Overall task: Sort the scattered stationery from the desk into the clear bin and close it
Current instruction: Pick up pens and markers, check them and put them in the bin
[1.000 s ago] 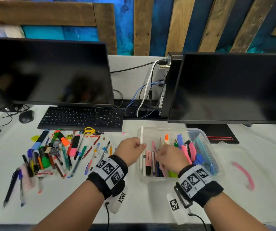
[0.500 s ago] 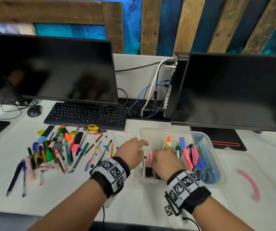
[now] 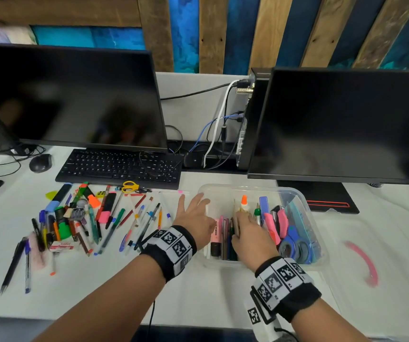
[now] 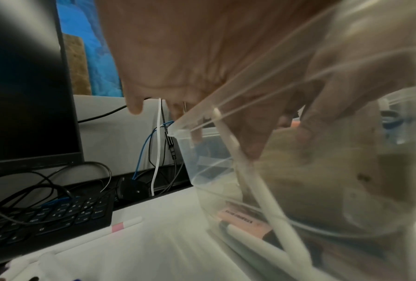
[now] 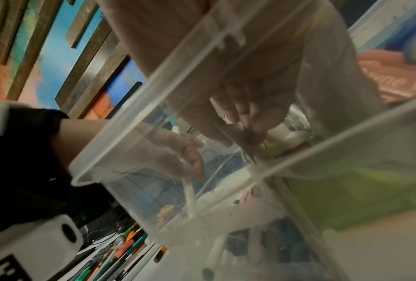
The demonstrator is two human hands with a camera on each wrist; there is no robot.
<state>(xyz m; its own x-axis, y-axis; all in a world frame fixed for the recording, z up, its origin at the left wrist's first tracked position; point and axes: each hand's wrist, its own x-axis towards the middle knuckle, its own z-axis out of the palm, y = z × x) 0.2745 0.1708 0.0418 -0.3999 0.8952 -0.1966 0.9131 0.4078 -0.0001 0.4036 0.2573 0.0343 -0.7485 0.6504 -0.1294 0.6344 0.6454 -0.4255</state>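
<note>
The clear bin (image 3: 248,187) stands right of centre on the white desk and holds pens, highlighters, a glue bottle and scissors. My left hand (image 3: 193,201) hovers over its left rim with the fingers spread and straight. A white pen (image 4: 257,190) leans inside the bin against that wall, just below the thumb, and the same white pen (image 5: 189,192) shows through the plastic in the right wrist view. My right hand (image 3: 244,218) reaches down among the pens in the bin's middle. Its fingers are bent, and whether they pinch anything is hidden. The scattered stationery (image 3: 94,218) lies to the left.
A black keyboard (image 3: 117,166) and yellow scissors (image 3: 130,186) lie behind the pile, with a mouse (image 3: 40,163) at far left. Two dark monitors and hanging cables stand at the back. A pink curved item (image 3: 361,262) lies right of the bin on what looks like the clear lid.
My left hand held the white pen upright at the bin's left edge; it has let go and spread its fingers, and the pen now leans inside. The right hand stayed in the bin.
</note>
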